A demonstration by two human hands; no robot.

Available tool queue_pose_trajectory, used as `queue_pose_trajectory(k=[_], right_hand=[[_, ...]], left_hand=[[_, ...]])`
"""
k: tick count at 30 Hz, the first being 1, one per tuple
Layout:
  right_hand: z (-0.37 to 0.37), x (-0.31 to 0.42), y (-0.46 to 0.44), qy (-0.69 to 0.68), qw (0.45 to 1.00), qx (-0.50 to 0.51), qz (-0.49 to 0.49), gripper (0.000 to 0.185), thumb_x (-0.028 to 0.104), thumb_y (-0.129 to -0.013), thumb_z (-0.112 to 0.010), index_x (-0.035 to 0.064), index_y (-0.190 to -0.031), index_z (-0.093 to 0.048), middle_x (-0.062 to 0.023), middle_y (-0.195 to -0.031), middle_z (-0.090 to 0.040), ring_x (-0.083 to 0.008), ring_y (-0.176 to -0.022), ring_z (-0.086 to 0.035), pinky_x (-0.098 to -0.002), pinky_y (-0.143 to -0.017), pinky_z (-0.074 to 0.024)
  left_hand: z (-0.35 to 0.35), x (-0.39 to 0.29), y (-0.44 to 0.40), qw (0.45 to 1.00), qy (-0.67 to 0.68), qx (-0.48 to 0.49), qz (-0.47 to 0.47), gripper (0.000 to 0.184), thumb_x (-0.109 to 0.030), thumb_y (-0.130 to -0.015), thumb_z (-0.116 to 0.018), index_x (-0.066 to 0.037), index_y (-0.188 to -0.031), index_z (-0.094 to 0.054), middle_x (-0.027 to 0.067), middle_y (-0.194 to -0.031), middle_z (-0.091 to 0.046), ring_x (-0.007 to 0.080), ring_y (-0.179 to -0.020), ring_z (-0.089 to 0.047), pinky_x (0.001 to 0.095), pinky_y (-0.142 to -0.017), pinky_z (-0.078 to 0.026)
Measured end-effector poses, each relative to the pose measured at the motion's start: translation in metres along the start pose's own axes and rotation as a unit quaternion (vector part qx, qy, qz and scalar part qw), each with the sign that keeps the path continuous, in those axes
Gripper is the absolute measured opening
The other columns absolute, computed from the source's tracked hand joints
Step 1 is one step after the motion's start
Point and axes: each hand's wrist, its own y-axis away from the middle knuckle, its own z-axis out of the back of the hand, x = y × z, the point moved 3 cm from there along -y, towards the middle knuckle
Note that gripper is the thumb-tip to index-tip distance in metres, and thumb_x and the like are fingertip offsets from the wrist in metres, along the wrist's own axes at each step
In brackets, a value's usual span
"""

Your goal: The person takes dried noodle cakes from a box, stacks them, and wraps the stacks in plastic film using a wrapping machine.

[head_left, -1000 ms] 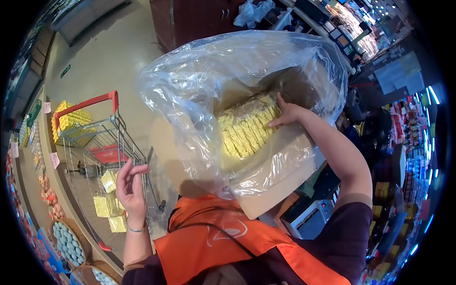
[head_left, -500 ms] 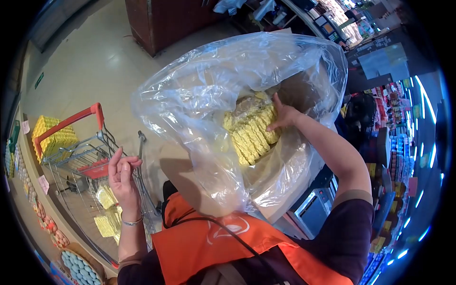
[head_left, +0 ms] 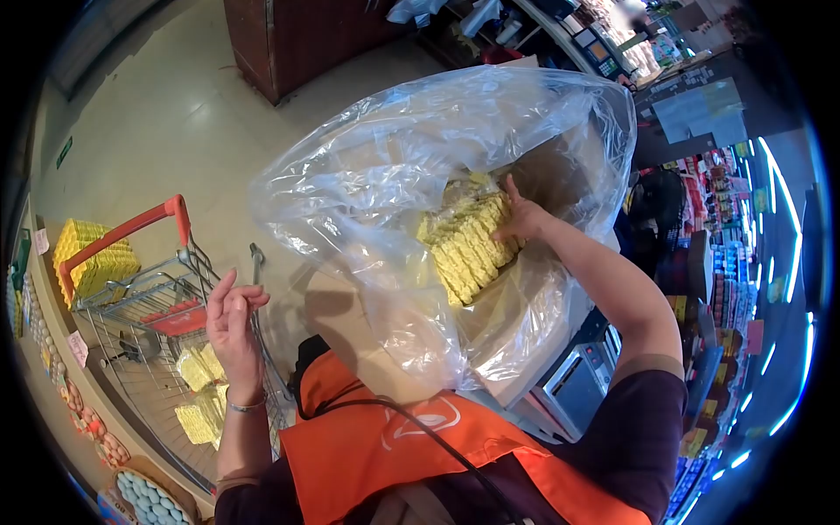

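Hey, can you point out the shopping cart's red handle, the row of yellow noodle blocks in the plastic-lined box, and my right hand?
Red handle (head_left: 122,236): head view, middle of the bar.
Yellow noodle blocks (head_left: 464,252): head view, middle of the row.
Right hand (head_left: 526,217): head view, back of the hand.

Left hand (head_left: 234,325) raised, right arm outstretched.

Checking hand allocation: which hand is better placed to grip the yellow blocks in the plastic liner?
Right, probably: the right hand is inside the plastic liner, at the yellow blocks. The left hand is outside, near the cart.
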Motion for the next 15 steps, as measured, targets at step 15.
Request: queue_pose_trajectory(k=[15], right_hand=[[-0.015,0.02,-0.021,0.084,0.984,-0.142,-0.071,0.136,0.041,-0.065,-0.082,0.0275,-0.152,0.021,-0.0292,-0.143,-0.034,-0.0454,-0.126,-0.046,-0.0491,-0.102,-0.0429]], left_hand=[[0.003,0.003,-0.004,0.999,0.028,0.014,0.013,0.035,-0.013,-0.099,-0.052,0.001,-0.131,-0.05,0.0105,-0.1,-0.066,0.0156,-0.088,-0.064,0.0312,-0.085,-0.051]])
